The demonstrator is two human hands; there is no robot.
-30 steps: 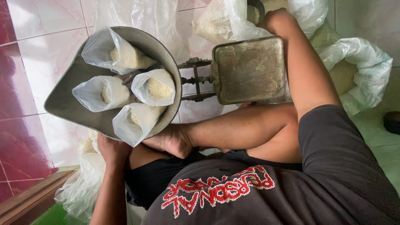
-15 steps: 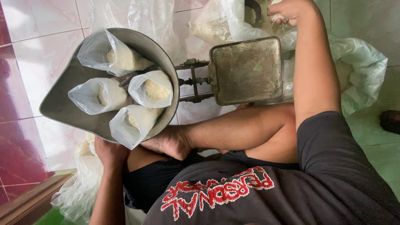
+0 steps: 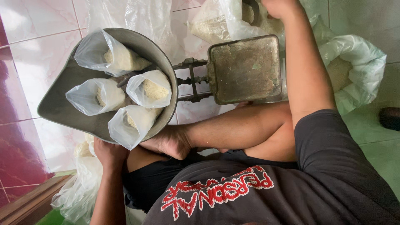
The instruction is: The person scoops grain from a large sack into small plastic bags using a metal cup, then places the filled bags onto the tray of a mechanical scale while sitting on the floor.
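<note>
At the far left, red tiles border the pale tiled floor (image 3: 37,54), and a crumpled clear plastic bag (image 3: 77,191) lies in the lower left corner beside a wooden strip (image 3: 29,204).

Above it sits the grey scoop pan (image 3: 62,108) of a balance scale, carrying four clear bags of white rice:
- a top bag (image 3: 112,56) leaning on the pan's upper rim
- a left bag (image 3: 98,96) near the middle
- a right bag (image 3: 150,88) against the right rim
- a bottom bag (image 3: 132,125) hanging over the lower rim

The left hand (image 3: 109,152) comes up from the bottom edge and rests against the underside of the pan's lower rim, just beside the bottom bag. Its fingers are tucked out of sight beneath the pan, so whether they are curled or spread cannot be told.

Just right of that, a bare foot (image 3: 168,141) — so it appears, on a shin lying crosswise — touches the pan's lower right rim.

The scale's metal beam (image 3: 191,81) joins the pan to a flat, rusty square plate (image 3: 246,68), which is bare.

Above the plate, the right hand (image 3: 279,6) reaches into an open sack of rice (image 3: 216,25) at the top edge. It is cut off by the frame, so its grip cannot be told.

Further right, a second rice sack (image 3: 354,71) slumps on the green floor, and a dark object (image 3: 391,118) sits at the right edge.
</note>
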